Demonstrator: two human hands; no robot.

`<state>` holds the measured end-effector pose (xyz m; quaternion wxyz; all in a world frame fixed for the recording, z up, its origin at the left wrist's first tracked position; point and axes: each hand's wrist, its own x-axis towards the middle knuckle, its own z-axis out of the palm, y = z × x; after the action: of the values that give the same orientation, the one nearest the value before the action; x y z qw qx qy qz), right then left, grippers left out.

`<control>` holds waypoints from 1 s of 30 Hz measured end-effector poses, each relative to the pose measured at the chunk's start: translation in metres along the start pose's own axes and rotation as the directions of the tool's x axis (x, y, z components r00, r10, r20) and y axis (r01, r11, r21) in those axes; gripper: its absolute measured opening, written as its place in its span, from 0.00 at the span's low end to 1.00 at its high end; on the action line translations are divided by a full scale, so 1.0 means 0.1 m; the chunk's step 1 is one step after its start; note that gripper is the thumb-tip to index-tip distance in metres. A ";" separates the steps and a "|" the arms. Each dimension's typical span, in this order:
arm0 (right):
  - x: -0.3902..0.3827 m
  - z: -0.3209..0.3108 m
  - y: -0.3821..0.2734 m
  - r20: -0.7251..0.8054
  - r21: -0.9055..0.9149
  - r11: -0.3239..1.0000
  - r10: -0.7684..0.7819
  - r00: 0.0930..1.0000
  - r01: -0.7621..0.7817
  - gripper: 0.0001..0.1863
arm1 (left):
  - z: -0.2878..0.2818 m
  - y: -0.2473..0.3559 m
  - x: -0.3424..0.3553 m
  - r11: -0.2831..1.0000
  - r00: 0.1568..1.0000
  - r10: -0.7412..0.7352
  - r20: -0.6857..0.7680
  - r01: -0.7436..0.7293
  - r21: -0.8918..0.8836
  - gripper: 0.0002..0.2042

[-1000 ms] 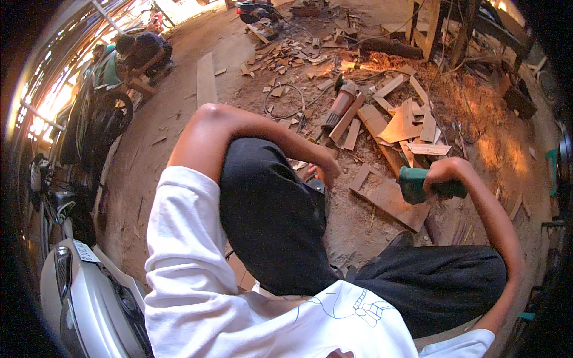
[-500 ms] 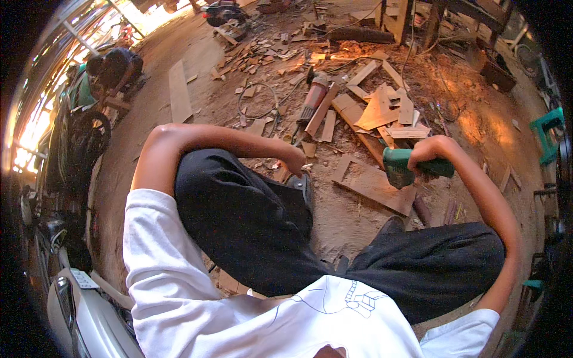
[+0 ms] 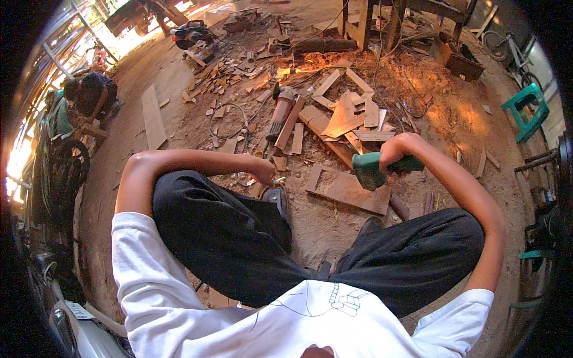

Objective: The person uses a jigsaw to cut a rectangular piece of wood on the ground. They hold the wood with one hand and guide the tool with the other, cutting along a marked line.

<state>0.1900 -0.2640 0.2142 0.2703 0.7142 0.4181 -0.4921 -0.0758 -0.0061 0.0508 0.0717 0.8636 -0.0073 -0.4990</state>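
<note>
My right hand (image 3: 393, 154) is closed around the handle of a green power tool (image 3: 369, 169), its blade or bit hidden. The tool stands over the far right end of a flat wooden board (image 3: 349, 192) that lies on the ground, dusted with sawdust and cut out along its left edge. Above my left shoe (image 3: 276, 197), my left hand (image 3: 261, 169) is closed, its fingers curled. A small pale tip shows at those fingers, too small to name.
Beyond my hands lie a red angle grinder (image 3: 282, 113), loose wood offcuts (image 3: 345, 116) and a looped cable (image 3: 230, 122). A long plank (image 3: 154, 118) lies on the dirt at left. A green plastic stool (image 3: 526, 111) stands at right, a motorcycle (image 3: 89, 331) at lower left.
The whole view has swung, so the ground things appear farther left, with more showing at the right. Both hands keep about the same places over the board and shoe.
</note>
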 end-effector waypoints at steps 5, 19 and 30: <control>0.00 0.06 0.05 0.037 0.042 0.998 0.048 0.998 -0.049 0.14 | -0.14 0.14 -0.16 0.992 0.996 -0.071 0.051 0.076 -0.104 0.26; -0.10 0.14 0.04 -0.081 -0.007 1.000 0.027 0.996 -0.027 0.15 | -0.08 -0.01 -0.05 0.999 0.998 -0.032 -0.045 0.030 -0.042 0.28; 0.00 0.22 0.15 -0.151 -0.042 0.998 -0.041 0.988 0.035 0.11 | -0.02 -0.19 0.02 0.998 0.995 -0.004 -0.104 -0.002 -0.058 0.28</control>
<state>0.1923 -0.2893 0.2059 0.2422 0.7359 0.4606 -0.4332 -0.0744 0.0123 0.0474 0.0969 0.8860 0.0116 -0.4533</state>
